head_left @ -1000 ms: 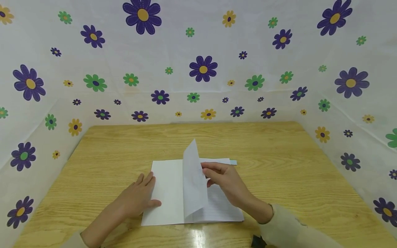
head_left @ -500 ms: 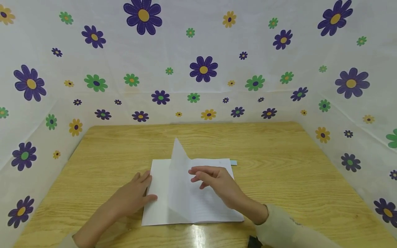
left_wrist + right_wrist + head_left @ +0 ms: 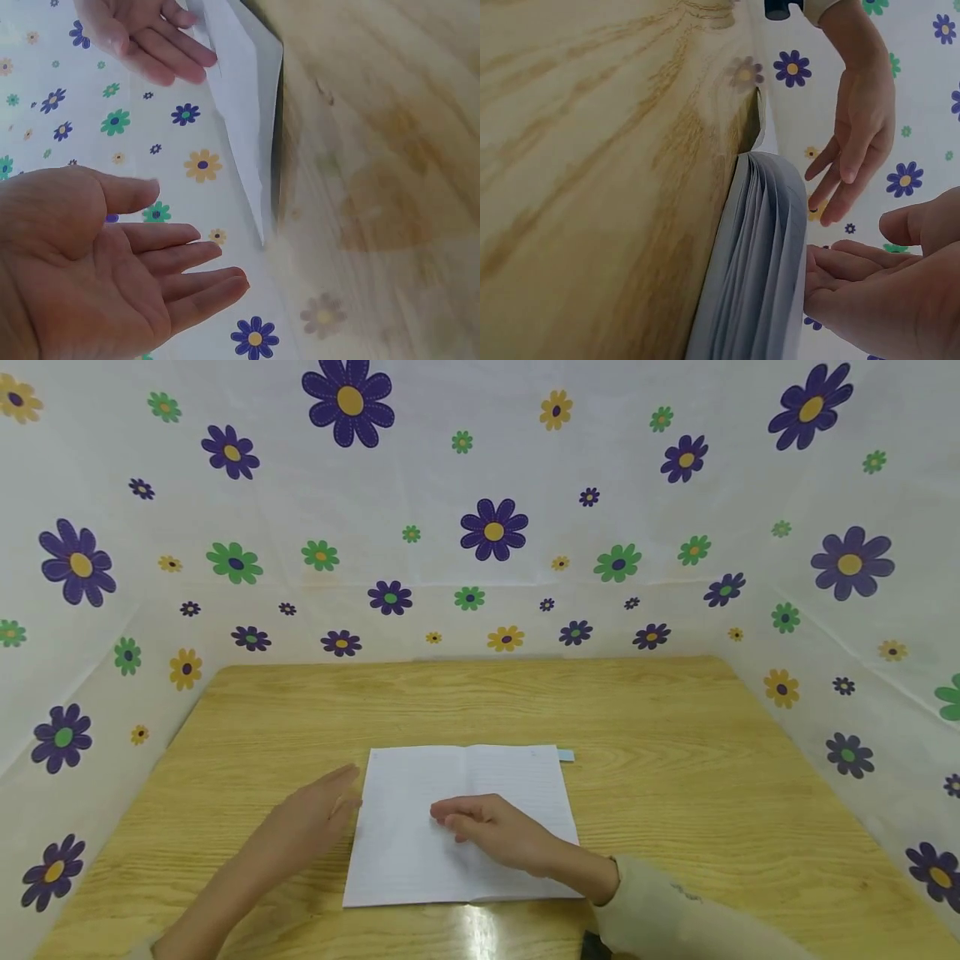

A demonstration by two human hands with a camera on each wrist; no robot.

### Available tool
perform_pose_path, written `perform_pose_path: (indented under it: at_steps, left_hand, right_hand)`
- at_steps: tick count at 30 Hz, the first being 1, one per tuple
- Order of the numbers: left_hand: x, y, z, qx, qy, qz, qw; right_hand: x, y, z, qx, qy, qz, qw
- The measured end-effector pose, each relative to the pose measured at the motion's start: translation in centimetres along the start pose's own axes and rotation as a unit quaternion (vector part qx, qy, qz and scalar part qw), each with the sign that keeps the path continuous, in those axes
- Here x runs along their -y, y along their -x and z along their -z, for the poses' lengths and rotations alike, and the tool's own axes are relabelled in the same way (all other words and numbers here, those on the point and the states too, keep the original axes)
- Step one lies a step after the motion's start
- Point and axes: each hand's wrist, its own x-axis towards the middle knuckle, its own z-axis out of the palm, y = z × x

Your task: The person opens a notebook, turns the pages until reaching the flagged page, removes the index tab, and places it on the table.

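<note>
A notebook (image 3: 405,868) lies open on the table, both visible pages flat, with faint ruled lines. My right hand (image 3: 498,833) is over its middle, fingers loosely bent and nothing between them, fingertips close to the left page. To the left of the notebook, my left hand (image 3: 307,818) is raised, its fingertips just off the page edge. Seen from the left wrist, that hand (image 3: 112,262) has its palm bare and its fingers spread loosely. The right wrist view shows the notebook's stacked page edges (image 3: 757,262) with the right hand (image 3: 907,285) right alongside.
A light blue tab (image 3: 566,756) sticks out at the notebook's upper right edge. The wooden table (image 3: 660,718) has a white flowered cloth (image 3: 420,477) standing around its back and sides. A black object (image 3: 595,947) shows below the right sleeve.
The page that stood up has come down onto the left side. My right hand let it go and moved left and nearer; my left hand drew off the notebook's left edge.
</note>
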Motion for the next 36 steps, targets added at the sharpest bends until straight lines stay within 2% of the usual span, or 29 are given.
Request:
perform_pose_path:
  at_steps: [5, 13, 18, 22, 27, 31, 36]
  left_hand:
    - [-0.7, -0.6, -1.3, 0.045, -0.021, -0.02, 0.9986]
    - [-1.8, -0.8, -3.0, 0.117, -0.018, -0.041, 0.9921]
    - [-2.0, -0.9, -3.5, 0.147, -0.032, -0.039, 0.9878]
    - [-2.0, -1.0, -3.7, 0.148, -0.043, -0.046, 0.9869]
    - [-1.8, -0.9, -3.7, 0.152, -0.046, -0.052, 0.9859]
    - [-1.8, -0.8, -3.7, 0.155, -0.042, -0.049, 0.9858]
    - [-1.8, -0.6, -3.5, 0.152, -0.043, -0.035, 0.9868]
  right_hand:
    - [0.0, -0.2, -0.2, 0.006, 0.018, -0.014, 0.9997]
    - [-0.4, -0.2, -0.2, 0.018, 0.027, -0.011, 0.9994]
    - [-0.8, 0.1, 0.6, -0.017, 0.088, 0.016, 0.9959]
    - [-1.1, 0.9, 1.6, -0.048, 0.176, 0.039, 0.9824]
    - [-1.6, 1.9, 2.7, -0.051, 0.285, 0.07, 0.9546]
    - [-2.1, 2.5, 3.2, -0.04, 0.342, 0.05, 0.9375]
    - [-2.5, 3.4, 4.6, -0.028, 0.385, 0.023, 0.9221]
